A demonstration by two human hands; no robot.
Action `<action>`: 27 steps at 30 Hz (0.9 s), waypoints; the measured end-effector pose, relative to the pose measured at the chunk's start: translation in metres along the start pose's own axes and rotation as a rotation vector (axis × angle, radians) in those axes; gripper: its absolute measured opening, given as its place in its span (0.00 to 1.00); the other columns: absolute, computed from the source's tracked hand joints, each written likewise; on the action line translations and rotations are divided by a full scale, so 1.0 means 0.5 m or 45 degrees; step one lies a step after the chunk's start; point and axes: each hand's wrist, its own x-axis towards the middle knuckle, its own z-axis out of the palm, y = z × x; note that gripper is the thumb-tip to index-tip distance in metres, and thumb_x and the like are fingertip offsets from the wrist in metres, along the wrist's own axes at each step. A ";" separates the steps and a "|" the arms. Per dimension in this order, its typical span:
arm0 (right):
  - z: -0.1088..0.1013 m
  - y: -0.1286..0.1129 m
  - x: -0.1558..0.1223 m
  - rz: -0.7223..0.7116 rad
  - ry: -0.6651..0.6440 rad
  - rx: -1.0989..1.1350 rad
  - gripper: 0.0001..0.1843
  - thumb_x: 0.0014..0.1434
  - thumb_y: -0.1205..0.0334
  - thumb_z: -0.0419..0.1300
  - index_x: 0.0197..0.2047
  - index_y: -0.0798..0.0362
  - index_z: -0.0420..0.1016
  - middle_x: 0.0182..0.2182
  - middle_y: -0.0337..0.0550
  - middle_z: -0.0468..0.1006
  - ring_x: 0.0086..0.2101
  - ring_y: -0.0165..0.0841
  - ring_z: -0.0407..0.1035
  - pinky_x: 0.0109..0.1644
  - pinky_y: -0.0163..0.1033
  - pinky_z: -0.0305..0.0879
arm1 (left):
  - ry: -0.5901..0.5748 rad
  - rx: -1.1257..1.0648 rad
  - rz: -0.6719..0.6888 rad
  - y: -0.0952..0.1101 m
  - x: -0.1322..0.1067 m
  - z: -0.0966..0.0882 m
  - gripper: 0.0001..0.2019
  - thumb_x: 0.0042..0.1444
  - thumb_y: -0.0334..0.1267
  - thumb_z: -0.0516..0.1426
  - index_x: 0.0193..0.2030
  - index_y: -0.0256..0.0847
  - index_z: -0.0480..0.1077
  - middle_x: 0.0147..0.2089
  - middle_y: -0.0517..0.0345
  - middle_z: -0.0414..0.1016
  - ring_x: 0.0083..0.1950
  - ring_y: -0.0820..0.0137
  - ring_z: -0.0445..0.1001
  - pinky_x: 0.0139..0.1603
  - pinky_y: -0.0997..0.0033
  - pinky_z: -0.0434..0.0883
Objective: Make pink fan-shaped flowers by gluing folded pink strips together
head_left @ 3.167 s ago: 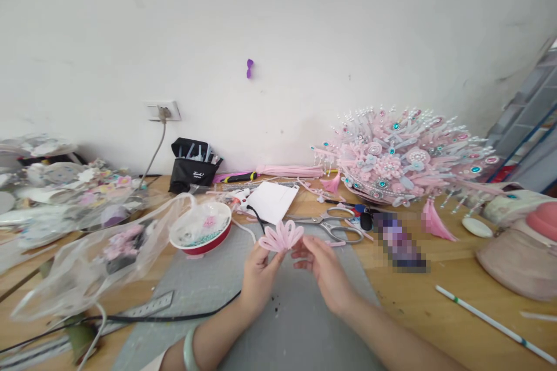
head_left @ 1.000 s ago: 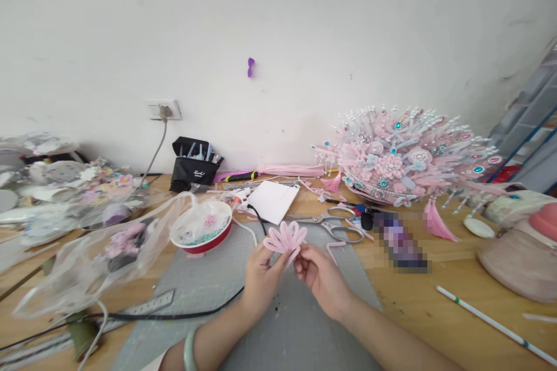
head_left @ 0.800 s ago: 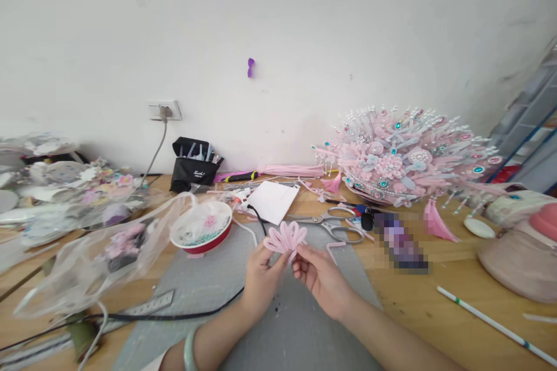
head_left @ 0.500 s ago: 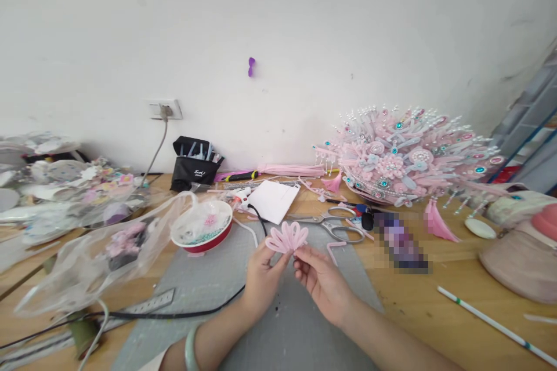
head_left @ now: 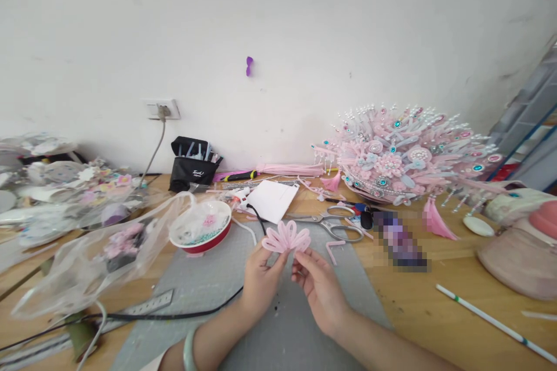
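Observation:
A pink looped flower piece (head_left: pixel 286 238) made of fuzzy wire is held up over the grey cutting mat (head_left: pixel 204 295). My left hand (head_left: pixel 261 278) pinches its base from the left, fingers closed on it. My right hand (head_left: pixel 319 287) pinches the same base from the right, thumb and forefinger together. A pale green bangle sits on my left wrist.
Steel scissors (head_left: pixel 333 225), a bent pink wire piece (head_left: pixel 333 249) and a white card (head_left: pixel 272 200) lie just beyond the hands. A red-rimmed bowl (head_left: pixel 201 231) under a clear bag (head_left: pixel 87 266) stands left. A large pink beaded headdress (head_left: pixel 402 156) fills the right back. A black cable (head_left: pixel 165 316) crosses the mat.
The flower's loops have spread a little wider and the piece has turned slightly. My right hand went from open fingers beside it to a pinch at its base.

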 end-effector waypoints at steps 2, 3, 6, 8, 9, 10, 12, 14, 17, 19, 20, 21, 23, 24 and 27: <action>-0.001 -0.002 0.001 0.001 0.050 0.012 0.08 0.44 0.60 0.64 0.26 0.55 0.70 0.21 0.34 0.65 0.23 0.25 0.61 0.26 0.30 0.60 | 0.015 0.020 -0.011 0.000 0.003 -0.001 0.06 0.50 0.33 0.54 0.31 0.38 0.72 0.30 0.56 0.74 0.31 0.69 0.70 0.33 0.72 0.68; -0.001 -0.003 0.002 -0.008 0.058 0.008 0.09 0.44 0.60 0.64 0.26 0.55 0.70 0.21 0.34 0.65 0.23 0.25 0.61 0.26 0.30 0.60 | 0.018 0.030 -0.013 0.000 0.004 -0.001 0.05 0.50 0.33 0.54 0.31 0.38 0.72 0.30 0.56 0.74 0.31 0.69 0.70 0.33 0.72 0.68; 0.000 -0.005 0.001 -0.064 0.015 -0.039 0.09 0.44 0.58 0.63 0.27 0.55 0.70 0.22 0.36 0.67 0.24 0.25 0.62 0.27 0.31 0.60 | 0.005 0.042 0.016 0.001 0.003 0.001 0.06 0.50 0.33 0.54 0.30 0.38 0.72 0.29 0.56 0.74 0.31 0.69 0.70 0.33 0.72 0.68; 0.001 -0.005 0.000 -0.098 -0.016 -0.080 0.10 0.45 0.57 0.63 0.28 0.55 0.71 0.23 0.36 0.68 0.24 0.25 0.62 0.28 0.31 0.60 | -0.016 0.039 0.059 0.002 0.000 0.003 0.06 0.50 0.33 0.54 0.30 0.38 0.72 0.29 0.56 0.74 0.31 0.69 0.70 0.33 0.72 0.68; 0.002 -0.006 0.000 -0.108 -0.020 -0.098 0.10 0.45 0.57 0.63 0.29 0.55 0.72 0.23 0.36 0.69 0.24 0.25 0.62 0.28 0.31 0.60 | -0.025 0.038 0.079 0.003 -0.001 0.004 0.06 0.50 0.33 0.54 0.30 0.39 0.72 0.29 0.56 0.74 0.31 0.69 0.70 0.33 0.72 0.68; 0.002 -0.006 0.000 -0.110 -0.019 -0.116 0.10 0.45 0.57 0.62 0.29 0.55 0.72 0.23 0.36 0.69 0.24 0.25 0.62 0.28 0.31 0.59 | -0.030 0.036 0.097 0.004 -0.002 0.005 0.06 0.50 0.33 0.54 0.30 0.39 0.72 0.29 0.56 0.74 0.30 0.69 0.70 0.32 0.72 0.68; 0.003 -0.007 0.001 -0.097 -0.007 -0.146 0.11 0.45 0.56 0.62 0.28 0.55 0.72 0.22 0.36 0.69 0.23 0.25 0.61 0.27 0.31 0.58 | -0.038 0.032 0.128 0.005 -0.003 0.005 0.06 0.50 0.32 0.53 0.29 0.38 0.72 0.29 0.55 0.74 0.30 0.69 0.71 0.32 0.72 0.68; 0.004 -0.010 0.001 -0.074 0.003 -0.161 0.11 0.45 0.56 0.62 0.26 0.56 0.71 0.20 0.35 0.67 0.22 0.25 0.59 0.25 0.30 0.55 | -0.054 0.029 0.148 0.005 -0.003 0.004 0.06 0.50 0.32 0.53 0.28 0.38 0.71 0.29 0.55 0.74 0.30 0.69 0.71 0.32 0.73 0.68; 0.003 -0.014 0.002 -0.055 -0.005 -0.170 0.11 0.45 0.57 0.62 0.22 0.56 0.68 0.18 0.34 0.65 0.20 0.24 0.57 0.24 0.30 0.53 | -0.094 0.022 0.170 0.000 -0.001 0.003 0.07 0.50 0.31 0.52 0.30 0.39 0.72 0.30 0.54 0.74 0.31 0.69 0.71 0.32 0.73 0.68; 0.000 -0.017 0.003 -0.061 -0.015 -0.177 0.11 0.45 0.58 0.62 0.21 0.56 0.67 0.17 0.33 0.64 0.20 0.23 0.56 0.25 0.30 0.52 | -0.128 0.005 0.185 -0.002 0.000 0.001 0.07 0.51 0.32 0.53 0.31 0.39 0.72 0.31 0.54 0.74 0.32 0.69 0.71 0.32 0.72 0.68; -0.001 -0.018 0.004 -0.068 -0.018 -0.185 0.11 0.45 0.59 0.61 0.20 0.56 0.66 0.17 0.33 0.64 0.20 0.23 0.56 0.24 0.30 0.52 | -0.145 -0.006 0.188 -0.003 0.000 0.000 0.07 0.51 0.32 0.53 0.32 0.39 0.72 0.31 0.54 0.75 0.32 0.69 0.72 0.32 0.72 0.68; -0.003 -0.018 0.005 -0.078 -0.018 -0.193 0.11 0.45 0.59 0.61 0.20 0.56 0.66 0.17 0.33 0.64 0.20 0.23 0.55 0.24 0.31 0.51 | -0.159 -0.016 0.185 -0.004 0.000 0.000 0.07 0.51 0.33 0.52 0.32 0.40 0.72 0.31 0.54 0.75 0.31 0.69 0.72 0.32 0.72 0.68; -0.005 -0.018 0.006 -0.100 -0.019 -0.207 0.11 0.45 0.59 0.61 0.20 0.56 0.66 0.17 0.33 0.64 0.20 0.23 0.55 0.24 0.31 0.50 | -0.177 -0.041 0.164 -0.005 -0.001 0.000 0.07 0.52 0.33 0.52 0.31 0.40 0.72 0.31 0.54 0.75 0.31 0.69 0.72 0.32 0.72 0.69; -0.006 -0.018 0.007 -0.106 -0.023 -0.209 0.11 0.45 0.59 0.61 0.20 0.56 0.66 0.17 0.33 0.64 0.20 0.23 0.55 0.24 0.31 0.50 | -0.183 -0.055 0.146 -0.006 -0.002 0.000 0.07 0.52 0.33 0.52 0.31 0.40 0.72 0.31 0.55 0.75 0.31 0.69 0.72 0.32 0.72 0.69; -0.007 -0.017 0.008 -0.100 -0.031 -0.196 0.11 0.44 0.58 0.62 0.20 0.56 0.67 0.17 0.34 0.65 0.19 0.23 0.55 0.24 0.31 0.50 | -0.187 -0.103 0.094 -0.008 -0.005 0.004 0.07 0.52 0.34 0.52 0.31 0.39 0.72 0.31 0.55 0.76 0.31 0.69 0.73 0.32 0.73 0.69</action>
